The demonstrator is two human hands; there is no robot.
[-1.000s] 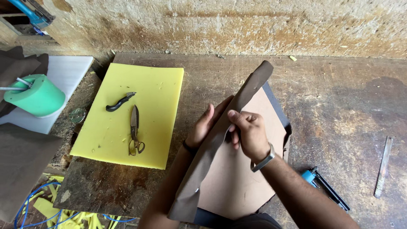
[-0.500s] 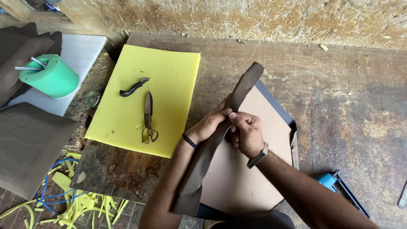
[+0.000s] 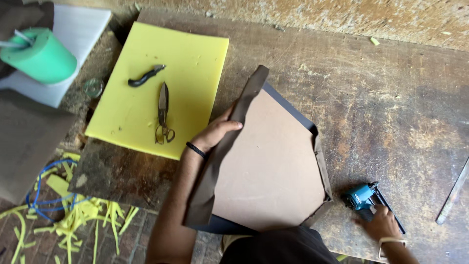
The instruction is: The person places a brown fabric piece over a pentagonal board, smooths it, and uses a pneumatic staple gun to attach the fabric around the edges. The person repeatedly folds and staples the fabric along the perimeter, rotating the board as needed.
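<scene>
Scraps of yellow foam (image 3: 78, 215) and a blue cord (image 3: 41, 188) lie on the floor at the far left, below a green foam cylinder (image 3: 41, 57) resting on a white sheet (image 3: 78, 39). Next comes a flat yellow foam slab (image 3: 190, 63) on the worn wooden workbench (image 3: 391, 98); on the slab lie a curved black handle tool (image 3: 145, 76) and a pair of dark metal scissors (image 3: 163, 115), well apart from either hand.

Near the bench's middle, the left hand (image 3: 217, 133) curls its fingers (image 3: 233, 124) over a brown fabric strip (image 3: 220, 156), pinching it up along the left edge of a tan five-sided board (image 3: 268, 166). The board lies flat on the bench, brown fabric folded over its right edges and a dark layer showing beneath.

Further right, at the bottom edge, the right hand (image 3: 383, 225) rests on a teal and black staple gun (image 3: 366, 195) lying on the bench just beside the board's lower right corner; its fingers lie loosely bent over the tool's rear, not wrapped around it. A thin metal strip (image 3: 454, 193) lies at the far right.
</scene>
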